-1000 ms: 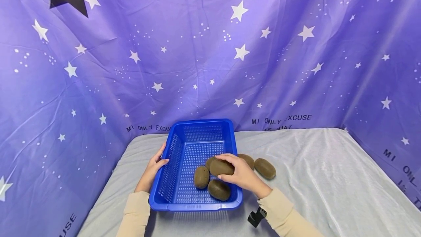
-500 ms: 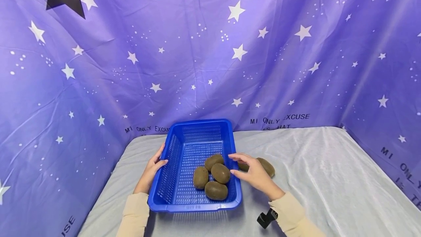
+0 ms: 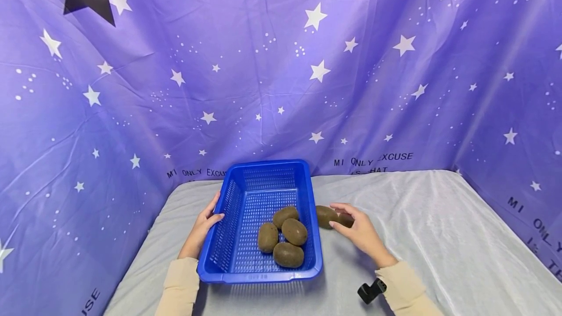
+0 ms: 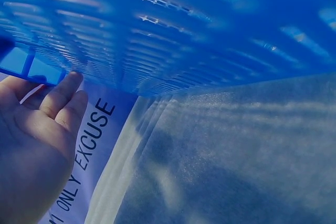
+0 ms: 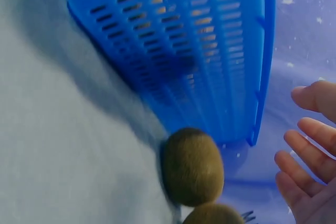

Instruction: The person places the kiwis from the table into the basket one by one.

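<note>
We count: one blue basket (image 3: 261,277), rim held by the left hand (image 3: 202,227); four kiwis (image 3: 294,231) inside; two kiwis (image 3: 326,216) outside, near the right hand (image 3: 362,234), fingers parted.

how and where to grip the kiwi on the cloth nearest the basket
Likely best from above with the right hand, across the middle of its near and far sides: the kiwi is a long oval, one end facing the basket, the other close to a second kiwi, leaving those sides freer.
</note>
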The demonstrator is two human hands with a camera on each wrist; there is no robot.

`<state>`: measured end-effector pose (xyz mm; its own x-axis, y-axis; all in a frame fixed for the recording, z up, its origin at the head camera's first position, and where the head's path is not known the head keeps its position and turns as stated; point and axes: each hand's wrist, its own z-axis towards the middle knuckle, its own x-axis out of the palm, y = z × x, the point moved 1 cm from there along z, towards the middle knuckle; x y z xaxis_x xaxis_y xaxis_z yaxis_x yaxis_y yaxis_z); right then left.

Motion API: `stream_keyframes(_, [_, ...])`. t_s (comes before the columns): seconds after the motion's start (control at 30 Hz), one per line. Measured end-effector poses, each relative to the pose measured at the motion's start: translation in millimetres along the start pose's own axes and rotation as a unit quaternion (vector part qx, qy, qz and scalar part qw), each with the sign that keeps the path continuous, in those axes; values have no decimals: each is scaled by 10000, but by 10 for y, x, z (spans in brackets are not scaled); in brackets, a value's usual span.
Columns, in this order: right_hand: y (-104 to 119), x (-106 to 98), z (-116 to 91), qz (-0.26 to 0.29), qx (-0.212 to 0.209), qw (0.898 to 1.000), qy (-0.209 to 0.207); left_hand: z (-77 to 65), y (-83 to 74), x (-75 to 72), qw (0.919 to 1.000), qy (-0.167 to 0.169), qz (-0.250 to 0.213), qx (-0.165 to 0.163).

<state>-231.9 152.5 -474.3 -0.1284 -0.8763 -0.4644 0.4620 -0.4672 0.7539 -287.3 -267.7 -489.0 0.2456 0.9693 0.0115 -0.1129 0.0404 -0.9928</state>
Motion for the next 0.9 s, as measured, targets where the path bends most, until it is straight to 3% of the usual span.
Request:
stream_keyframes(0.2, [27,-90,-36,-101,12,9995,-299,-9,-3,1,9999,-17,37,-150])
stream_keyframes(0.37, [166,-213,-54,-7,390,9987,-326,-12,-4,-1,9997,-44,-53,-217])
stream_keyframes(0.53, [132,-266,-76,64,678,9972,-318,-10,4,-8,9996,-15,-142,-244])
stream_keyframes(0.67, [28,-271,-84,189,767,9964,-301,-5,15,-14,9997,-41,-110,-218])
stream_keyframes(0.9, [-431,-197,-111,13,1065,9941,-197,2,21,-14,9999,16,-79,-92])
